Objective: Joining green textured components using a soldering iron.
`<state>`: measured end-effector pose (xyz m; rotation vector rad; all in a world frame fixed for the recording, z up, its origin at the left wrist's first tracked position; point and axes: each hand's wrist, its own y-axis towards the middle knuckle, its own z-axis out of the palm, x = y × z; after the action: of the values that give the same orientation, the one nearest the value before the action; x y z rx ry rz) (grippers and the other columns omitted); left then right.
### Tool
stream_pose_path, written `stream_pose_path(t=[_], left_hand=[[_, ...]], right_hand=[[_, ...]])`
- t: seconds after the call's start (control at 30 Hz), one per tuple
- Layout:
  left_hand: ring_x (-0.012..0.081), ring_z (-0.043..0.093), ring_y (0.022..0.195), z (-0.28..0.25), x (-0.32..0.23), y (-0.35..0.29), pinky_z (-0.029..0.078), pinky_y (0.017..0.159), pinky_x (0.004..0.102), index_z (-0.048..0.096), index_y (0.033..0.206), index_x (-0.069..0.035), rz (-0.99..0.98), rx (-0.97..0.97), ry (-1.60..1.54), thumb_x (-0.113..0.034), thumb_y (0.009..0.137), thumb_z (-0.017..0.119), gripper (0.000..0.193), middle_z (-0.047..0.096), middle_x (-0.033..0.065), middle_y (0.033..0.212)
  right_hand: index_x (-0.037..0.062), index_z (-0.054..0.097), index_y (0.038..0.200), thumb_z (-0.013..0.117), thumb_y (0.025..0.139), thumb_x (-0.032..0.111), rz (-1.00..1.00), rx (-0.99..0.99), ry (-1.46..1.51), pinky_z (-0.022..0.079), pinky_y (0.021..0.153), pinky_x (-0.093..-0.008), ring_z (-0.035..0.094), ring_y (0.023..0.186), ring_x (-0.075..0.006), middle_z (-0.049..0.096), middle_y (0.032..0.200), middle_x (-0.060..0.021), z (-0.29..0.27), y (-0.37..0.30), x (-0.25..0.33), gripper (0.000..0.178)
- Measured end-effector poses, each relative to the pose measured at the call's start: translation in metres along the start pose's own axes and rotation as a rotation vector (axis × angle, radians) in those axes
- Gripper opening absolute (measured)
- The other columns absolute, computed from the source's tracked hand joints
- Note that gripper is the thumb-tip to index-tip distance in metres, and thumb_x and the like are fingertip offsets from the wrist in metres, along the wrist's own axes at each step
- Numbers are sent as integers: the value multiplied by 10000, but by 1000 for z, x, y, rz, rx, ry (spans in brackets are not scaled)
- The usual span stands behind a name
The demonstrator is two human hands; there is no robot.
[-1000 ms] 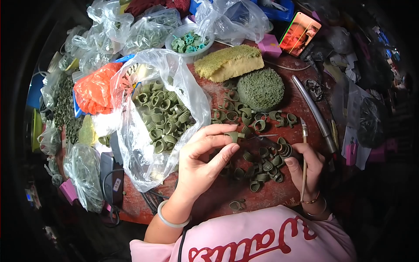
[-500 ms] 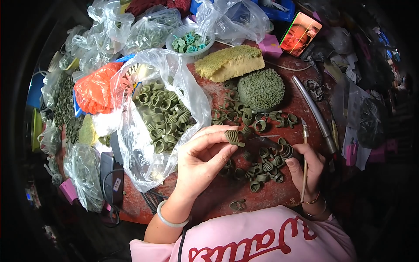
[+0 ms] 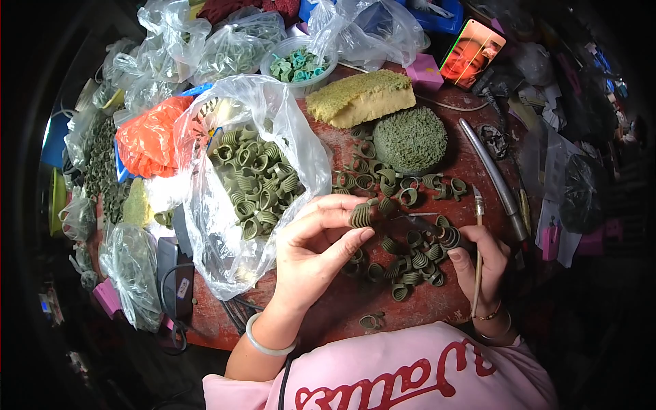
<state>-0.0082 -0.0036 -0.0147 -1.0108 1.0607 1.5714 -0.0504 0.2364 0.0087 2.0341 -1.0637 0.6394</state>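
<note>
My left hand [image 3: 311, 239] pinches a dark green ridged ring [image 3: 361, 215] between thumb and fingertips, above the table. Closed around a dark-handled pen-like tool [image 3: 447, 236], my right hand [image 3: 486, 263] points its thin metal tip left, close to the held ring. Whether tip and ring touch, I cannot tell. A slim craft knife [image 3: 477, 273] with a wooden handle also rests in the right hand, blade pointing away from me. Several similar rings [image 3: 418, 263] lie loose beneath the tool, and others [image 3: 365, 179] lie farther back.
An open clear plastic bag [image 3: 301, 147] full of green rings [image 3: 254, 174] stands left of my hands. Behind are a yellow sponge block [image 3: 361, 99], a round green pad [image 3: 410, 140] and a tub [image 3: 268, 65] of small green pieces. At right lie a metal rod [image 3: 490, 171] and a lit phone [image 3: 473, 55].
The ring in my left hand has turned and shifted slightly left, and the fingers moved with it. My right hand and its tools stay nearly in place.
</note>
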Motion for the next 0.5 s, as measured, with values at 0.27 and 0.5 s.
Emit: stream_pose_path(t=[0.27,0.5], left_hand=[[200,606,999,7,-5,1,481,900,334,600,915,7,-73,-38,-132,113,779,667,185,624,149,1060],[185,603,998,8,-6,-1,507,861,314,581,924,6,-116,-44,-136,88,818,638,146,602,142,1095]], right_hand=[[-11,591,853,713,842,250,-8,-3,-14,455,497,-263,602,549,-161,612,675,-74,0,-1,-1,288],[-8,592,854,715,840,252,-12,-5,-12,452,496,-270,601,545,-167,606,664,-72,1,-1,-1,287]])
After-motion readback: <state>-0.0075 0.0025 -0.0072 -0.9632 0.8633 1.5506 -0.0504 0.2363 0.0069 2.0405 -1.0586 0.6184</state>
